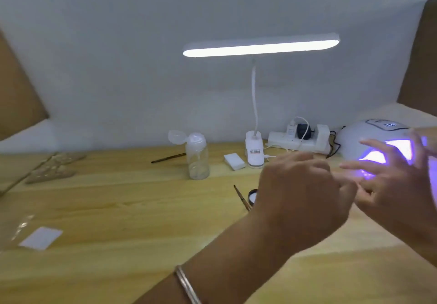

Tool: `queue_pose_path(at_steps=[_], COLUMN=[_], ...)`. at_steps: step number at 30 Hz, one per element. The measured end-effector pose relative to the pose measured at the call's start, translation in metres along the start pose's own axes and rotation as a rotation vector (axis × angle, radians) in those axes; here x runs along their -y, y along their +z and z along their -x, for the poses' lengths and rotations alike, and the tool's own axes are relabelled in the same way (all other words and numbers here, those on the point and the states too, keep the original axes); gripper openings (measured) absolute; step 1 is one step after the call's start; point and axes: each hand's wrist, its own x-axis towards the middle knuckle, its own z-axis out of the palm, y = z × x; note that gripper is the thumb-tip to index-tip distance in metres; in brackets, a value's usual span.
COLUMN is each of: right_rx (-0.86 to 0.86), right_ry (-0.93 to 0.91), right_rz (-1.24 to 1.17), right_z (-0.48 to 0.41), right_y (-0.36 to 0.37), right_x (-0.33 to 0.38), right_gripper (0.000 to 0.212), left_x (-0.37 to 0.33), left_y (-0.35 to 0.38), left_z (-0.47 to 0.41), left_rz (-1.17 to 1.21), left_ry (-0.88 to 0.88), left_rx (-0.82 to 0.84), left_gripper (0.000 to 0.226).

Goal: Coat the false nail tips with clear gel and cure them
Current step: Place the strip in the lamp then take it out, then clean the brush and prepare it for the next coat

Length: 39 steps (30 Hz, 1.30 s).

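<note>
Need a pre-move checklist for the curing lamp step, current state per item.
1. Curing lamp powered: ok, violet glow in its opening and the display lit.
2. Lamp opening free: not ok, the right hand is spread in front of it.
3. Nail tips seated under the lamp: cannot tell, hands and glare hide the inside.
4. Left hand empty: cannot tell, fingers curled and blurred.
5. Brush parked: ok, it lies on the table beside the gel pot.
6. Gel pot closed: cannot tell, the left hand mostly hides it.
</note>
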Motion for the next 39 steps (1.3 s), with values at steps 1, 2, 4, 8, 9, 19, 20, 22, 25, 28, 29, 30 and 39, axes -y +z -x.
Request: queue_pose_path(at_steps=[1, 2, 4, 8, 9, 19, 20, 22, 25, 28, 29, 30, 39], right_rx=[-0.086, -0.113, -0.131, -0.014, 0.037, 0.514, 0.483, 0.512, 0.491, 0.544, 0.560, 0.560, 0.071], right_ry=[0.013, 0.023, -0.002, -0.031, -0.021, -0.282, -0.246, -0.117, -0.026, -0.006, -0.002, 0.032, -0.021], right_rz=[-0.027, -0.046, -0.113, -0.176, -0.159, -0.375, -0.416, -0.550, -0.605, -0.523, -0.514, -0.557, -0.728], right_z=[-0.001, 0.000, 0.004, 0.007, 0.008, 0.079, 0.084, 0.077, 0.063, 0.061, 0.061, 0.063, -0.098], right_y=[0.003, 0.000, 0.001, 0.013, 0.019, 0.005, 0.001, -0.002, 0.026, 0.043, 0.043, 0.044, 0.031], right_x=[0.009, 0.023, 0.039, 0.047, 0.047, 0.065, 0.060, 0.044, 0.021, 0.026, 0.030, 0.031, 0.099], right_gripper=[0.043, 0.046, 0.049, 0.047, 0.049, 0.061, 0.053, 0.041, 0.047, 0.047, 0.042, 0.034, 0.024], left_x=[0.012, 0.024, 0.050, 0.099, 0.110, 0.138, 0.137, 0.136, 0.139, 0.149, 0.154, 0.161, 0.232], left_y=[-0.017, -0.034, -0.063, -0.107, -0.111, -0.091, -0.088, -0.084, -0.079, -0.078, -0.078, -0.077, -0.028], left_z=[0.011, 0.021, 0.038, 0.076, 0.087, 0.144, 0.142, 0.135, 0.124, 0.117, 0.115, 0.113, 0.061], left_rz=[-0.054, -0.098, -0.225, -0.433, -0.446, -0.394, -0.385, -0.375, -0.381, -0.361, -0.345, -0.323, 0.060], left_ry=[-0.036, -0.053, -0.129, -0.304, -0.364, -0.638, -0.650, -0.654, -0.650, -0.675, -0.692, -0.716, -1.088], left_rx=[-0.013, -0.022, -0.044, 0.010, 0.057, 0.354, 0.356, 0.357, 0.344, 0.328, 0.325, 0.321, 0.176], left_gripper=[0.034, 0.035, 0.036, 0.037, 0.039, 0.036, 0.034, 0.034, 0.030, 0.025, 0.023, 0.020, 0.096])
